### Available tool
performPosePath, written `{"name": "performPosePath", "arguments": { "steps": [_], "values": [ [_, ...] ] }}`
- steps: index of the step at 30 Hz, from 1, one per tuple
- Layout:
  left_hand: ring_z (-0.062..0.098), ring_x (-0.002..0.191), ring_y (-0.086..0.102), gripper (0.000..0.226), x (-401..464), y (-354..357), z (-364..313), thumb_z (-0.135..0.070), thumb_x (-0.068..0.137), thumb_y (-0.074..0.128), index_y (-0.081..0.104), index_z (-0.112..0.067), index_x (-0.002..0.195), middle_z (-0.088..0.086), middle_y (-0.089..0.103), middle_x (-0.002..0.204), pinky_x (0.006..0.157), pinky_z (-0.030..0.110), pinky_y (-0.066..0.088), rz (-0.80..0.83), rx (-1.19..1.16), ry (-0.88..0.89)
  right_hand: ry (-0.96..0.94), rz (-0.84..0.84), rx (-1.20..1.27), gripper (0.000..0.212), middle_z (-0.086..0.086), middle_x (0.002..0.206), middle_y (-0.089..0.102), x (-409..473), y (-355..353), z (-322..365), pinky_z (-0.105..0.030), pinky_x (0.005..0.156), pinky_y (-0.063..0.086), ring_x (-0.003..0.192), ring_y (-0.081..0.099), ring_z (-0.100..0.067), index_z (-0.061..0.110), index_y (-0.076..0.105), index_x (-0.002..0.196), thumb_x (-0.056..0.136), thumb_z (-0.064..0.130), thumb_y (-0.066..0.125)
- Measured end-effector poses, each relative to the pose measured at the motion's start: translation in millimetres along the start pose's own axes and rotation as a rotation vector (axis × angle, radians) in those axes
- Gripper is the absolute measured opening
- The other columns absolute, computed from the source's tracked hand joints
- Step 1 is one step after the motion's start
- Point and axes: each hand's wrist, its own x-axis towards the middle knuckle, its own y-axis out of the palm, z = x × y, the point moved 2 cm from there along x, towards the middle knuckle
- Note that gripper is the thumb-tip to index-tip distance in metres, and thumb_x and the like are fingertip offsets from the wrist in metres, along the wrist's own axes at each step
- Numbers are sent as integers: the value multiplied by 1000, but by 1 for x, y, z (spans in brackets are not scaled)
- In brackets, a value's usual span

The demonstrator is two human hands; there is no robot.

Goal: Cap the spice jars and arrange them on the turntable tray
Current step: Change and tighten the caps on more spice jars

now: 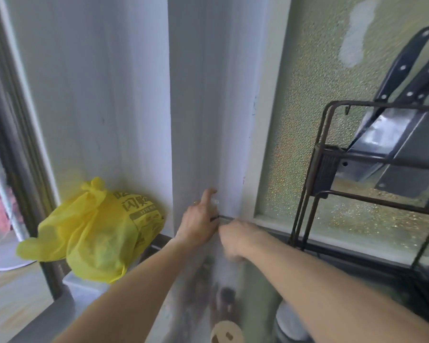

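Note:
Both my arms reach forward to the white wall corner. My left hand (198,219) is raised against the wall with one finger pointing up. A small clear piece (215,201) and a thin dark bar (224,218) show just past its fingers, and the grip is hidden. My right hand (238,237) is just to its right and lower, blurred by motion, its fingers curled downward. At the bottom edge lies a round beige lid with slots (226,334), and a pale jar-like shape (289,320) sits to its right under my right forearm. No turntable tray is in view.
A yellow plastic bag (97,231) sits on the ledge at the left. A dark wire rack (332,194) with black-handled knives (404,63) and a cleaver stands at the right against frosted glass. A doorway opens at the far left.

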Motion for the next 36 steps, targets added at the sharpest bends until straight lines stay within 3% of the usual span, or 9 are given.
{"name": "performPosePath", "arguments": {
  "steps": [4, 10, 14, 19, 22, 26, 29, 32, 36],
  "values": [
    [42, 106, 66, 64, -33, -54, -45, -22, 87, 70, 39, -9, 141, 17, 73, 111, 82, 39, 47, -79, -51, -20, 63, -167, 157, 41, -18, 137, 57, -62, -46, -17, -36, 94, 49, 125, 59, -37, 13, 58, 135, 98, 28, 53],
    [26, 97, 71, 48, -109, -133, -134, -28, 79, 76, 60, -15, 122, -2, 76, 95, 80, 30, 50, -229, -211, 9, 123, -569, 486, 29, 1, 100, 71, -188, -108, -51, -30, 65, 46, 94, 66, -22, 16, 67, 104, 80, 30, 75],
    [-1, 76, 71, 36, -170, -152, -189, -29, 73, 82, 70, -25, 108, -19, 72, 78, 72, 15, 54, -210, -386, 82, 18, -708, 887, 34, 6, 98, 74, -273, -125, -78, -32, 81, 59, 90, 72, -14, 23, 65, 103, 75, 24, 85],
    [5, 88, 74, 44, -241, -132, -239, -37, 78, 78, 70, -33, 121, -12, 78, 97, 80, 40, 65, -13, -690, 172, -139, -578, 798, 42, 7, 113, 76, -354, -115, -103, -30, 99, 57, 102, 74, -10, 25, 75, 117, 82, 3, 81],
    [5, 87, 73, 40, -273, -115, -262, -25, 85, 80, 71, -37, 123, -10, 79, 94, 86, 41, 63, 100, -840, 166, -131, -428, 699, 44, 8, 112, 78, -389, -100, -118, -20, 93, 58, 103, 74, -9, 25, 75, 117, 82, -2, 79],
    [9, 90, 73, 33, -302, -95, -285, -14, 88, 80, 73, -27, 117, -4, 80, 99, 79, 28, 59, 205, -1017, 130, -107, -331, 643, 41, 13, 110, 77, -422, -85, -136, -8, 80, 55, 99, 72, -2, 26, 74, 119, 84, 3, 79],
    [12, 96, 74, 27, -316, -81, -294, -10, 88, 79, 73, -18, 113, -2, 80, 103, 81, 26, 58, 215, -1080, 91, -1, -298, 551, 24, 7, 88, 81, -430, -70, -143, -21, 78, 59, 77, 77, -5, 24, 78, 106, 88, 39, 78],
    [12, 100, 74, 27, -329, -67, -298, -13, 90, 78, 72, -17, 116, -2, 79, 107, 83, 26, 59, 270, -1071, 89, 103, -240, 463, 44, 7, 85, 81, -437, -58, -149, -34, 82, 62, 74, 77, -7, 28, 75, 105, 83, 66, 70],
    [16, 100, 75, 29, -340, -50, -299, -13, 89, 79, 71, -17, 117, -1, 80, 106, 84, 30, 62, 296, -1079, 59, 24, -154, 537, 37, 10, 105, 75, -446, -45, -153, -35, 84, 59, 88, 77, -15, 34, 67, 118, 84, 34, 83]
  ]
}}
